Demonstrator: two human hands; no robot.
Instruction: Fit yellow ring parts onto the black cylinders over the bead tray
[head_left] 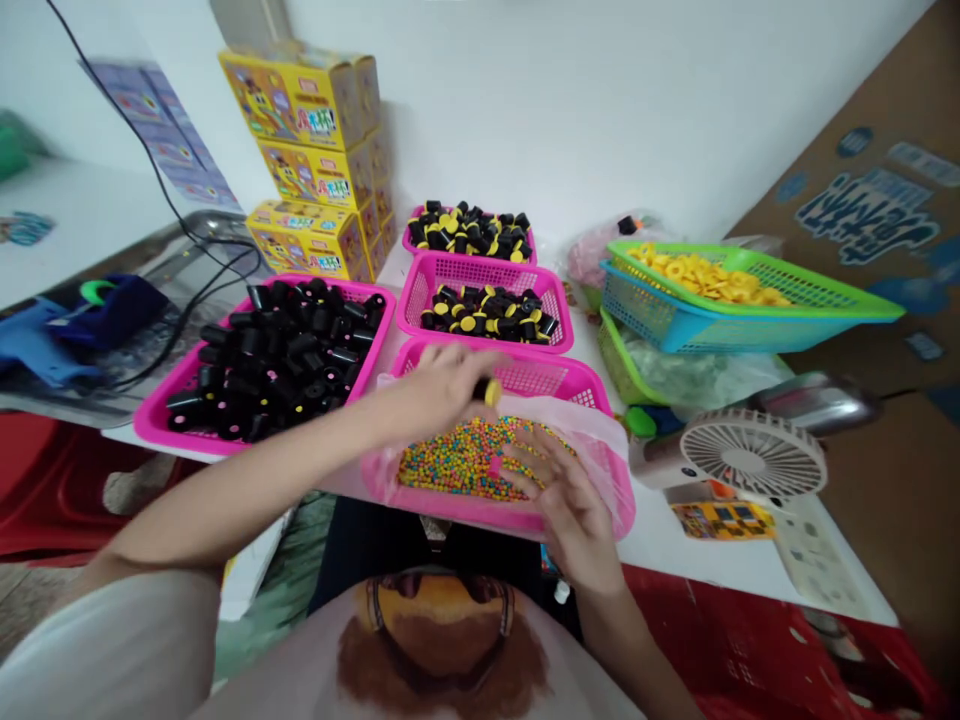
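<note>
My left hand (442, 385) is closed round a small black tube with a yellow cap (490, 392), held over the nearest pink basket (600, 480). That basket is lined with a pink plastic bag and holds a heap of tiny multicoloured candy beads (457, 462). Lower in the same basket, my right hand (564, 492) rests on the beads with its fingers spread.
A pink basket of open black tubes (277, 355) stands at left. Two pink baskets of yellow-capped tubes (487, 310) sit behind. Green and blue baskets of yellow caps (712, 280) are at right, a small white fan (750, 455) beside them. Yellow boxes (315, 150) are stacked at the back.
</note>
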